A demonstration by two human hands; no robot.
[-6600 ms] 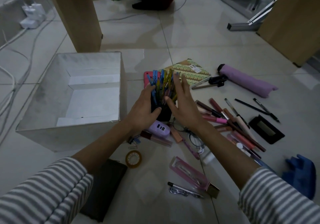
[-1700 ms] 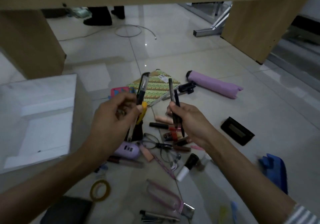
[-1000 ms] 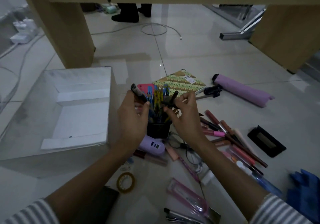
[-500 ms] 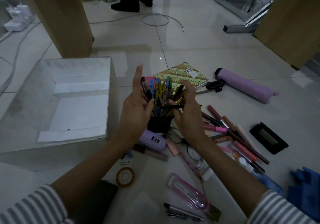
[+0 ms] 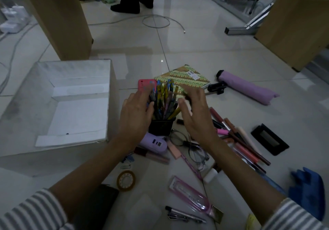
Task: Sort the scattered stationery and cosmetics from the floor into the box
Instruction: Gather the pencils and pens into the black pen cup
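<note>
A black mesh pen holder (image 5: pixel 161 127) stands on the floor, packed with coloured pens (image 5: pixel 164 99). My left hand (image 5: pixel 135 112) lies against the left side of the pens with its fingers stretched up, blurred. On the right side my right hand (image 5: pixel 194 112) cups the bundle with its thumb near the pens. Neither hand lifts the holder. The white box (image 5: pixel 26 94) sits open to the left, nearly empty. Lip glosses and pencils (image 5: pixel 236 137), glasses (image 5: pixel 188 146), a purple power bank (image 5: pixel 154 142) and a tape roll (image 5: pixel 126 180) lie scattered around.
A pink phone (image 5: pixel 146 85), patterned notebook (image 5: pixel 183 77) and purple umbrella (image 5: pixel 249 89) lie behind the holder. A black compact (image 5: pixel 269 139), a blue object (image 5: pixel 308 190) and a pink case (image 5: pixel 190 196) are to the right and front. Wooden table legs (image 5: pixel 58 21) stand behind the box.
The pens that my hands held earlier now stand in the holder. My left index finger has come down, and both hands have closed in flat around the bundle.
</note>
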